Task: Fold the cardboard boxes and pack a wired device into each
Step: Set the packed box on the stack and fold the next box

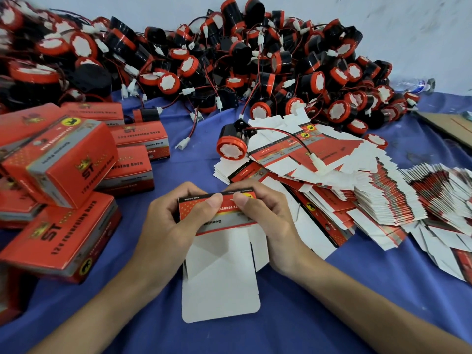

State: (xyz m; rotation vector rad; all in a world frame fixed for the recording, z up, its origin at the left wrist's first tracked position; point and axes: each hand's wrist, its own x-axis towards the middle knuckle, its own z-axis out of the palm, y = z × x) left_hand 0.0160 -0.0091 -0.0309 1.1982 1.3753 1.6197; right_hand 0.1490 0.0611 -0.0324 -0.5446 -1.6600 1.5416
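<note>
One box (220, 264) — pinched between left hand (168, 221), right hand (268, 218).

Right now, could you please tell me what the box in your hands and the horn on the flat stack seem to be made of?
Box blank: thin cardboard, it seems; glossy red print outside, matt white inside, sharp fold creases. Horn: probably moulded plastic; shiny black body, red rim, white face.

The left hand (169, 222) and right hand (272, 221) are bare, with short, plain thumbnails (215, 201). The left forearm (107, 302) and right forearm (357, 297) are bare too, as far as they show.
</note>
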